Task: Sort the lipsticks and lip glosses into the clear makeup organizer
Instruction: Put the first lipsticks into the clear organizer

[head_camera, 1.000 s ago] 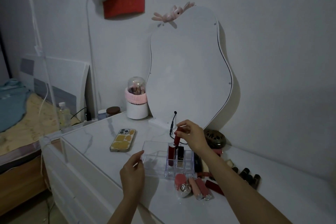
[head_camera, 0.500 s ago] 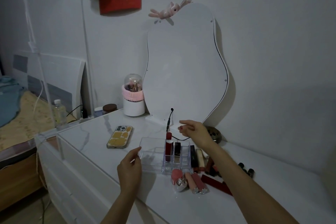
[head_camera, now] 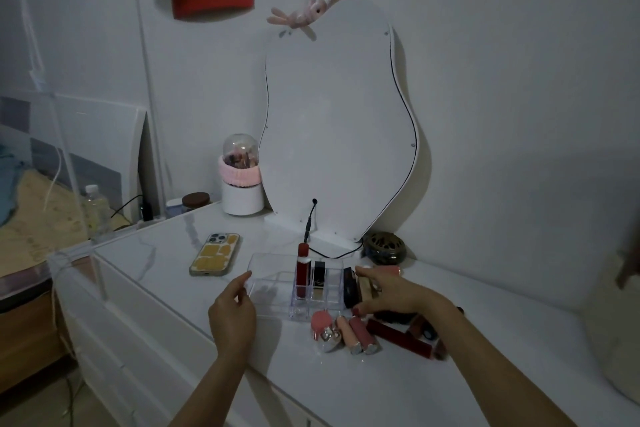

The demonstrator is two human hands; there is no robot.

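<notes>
Left hand (head_camera: pixel 231 317) fingers loosely curled, touching clear organizer (head_camera: pixel 266 262) front-left corner; right hand (head_camera: pixel 391 293) pinching beige lipstick (head_camera: pixel 364 288) beside organizer's right edge.

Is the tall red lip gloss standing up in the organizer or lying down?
Upright: the red lip gloss stands cap up in a slot of the clear organizer.

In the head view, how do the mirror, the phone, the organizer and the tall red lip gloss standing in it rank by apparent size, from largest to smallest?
1. Mirror, by far the largest.
2. Organizer.
3. Phone; covers less area than the organizer.
4. Red lip gloss, the smallest.
</notes>
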